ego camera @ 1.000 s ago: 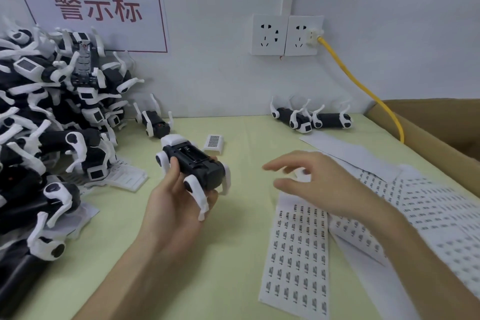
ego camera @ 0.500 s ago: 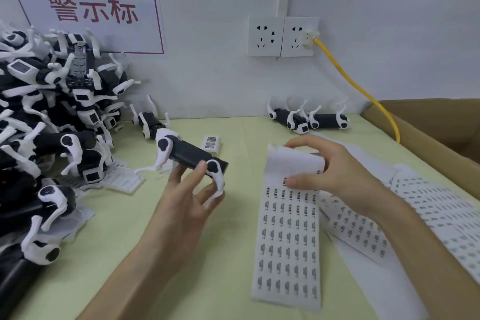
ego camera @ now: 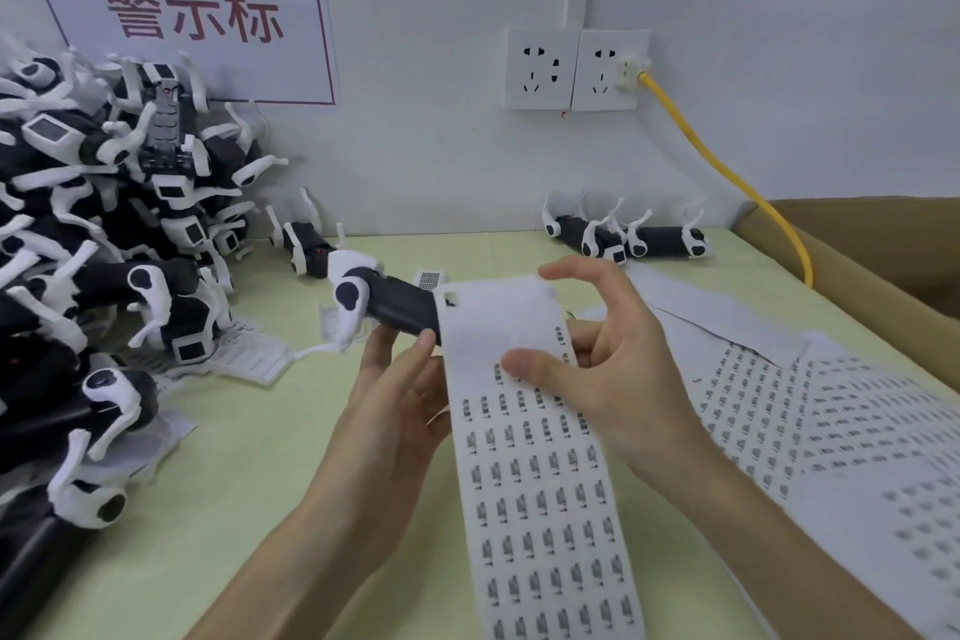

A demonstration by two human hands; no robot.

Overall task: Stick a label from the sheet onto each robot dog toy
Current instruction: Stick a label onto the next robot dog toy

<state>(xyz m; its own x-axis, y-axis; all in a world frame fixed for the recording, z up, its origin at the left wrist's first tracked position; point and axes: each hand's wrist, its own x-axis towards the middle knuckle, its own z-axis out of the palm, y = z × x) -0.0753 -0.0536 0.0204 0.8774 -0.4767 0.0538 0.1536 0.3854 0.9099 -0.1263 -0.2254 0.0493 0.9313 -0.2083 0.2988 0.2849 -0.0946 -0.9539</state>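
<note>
paper label sheet (ego camera: pixel 540 473), thin and floppy, lifts off the tabletop's (ego camera: pixel 249 473) near edge, pinched near its top by the right hand (ego camera: pixel 597 369). beyond it, the left hand (ego camera: pixel 400 395) curls its fingers around a light, rigid robot dog toy (ego camera: pixel 389 307); best gripped by the body, not its slender legs.

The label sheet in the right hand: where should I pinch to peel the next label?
Pinch at the top row of printed labels, just under the bare peeled strip of the label sheet. Come from the right edge, where the right hand's thumb already rests; the left hand holds the robot dog toy.
</note>
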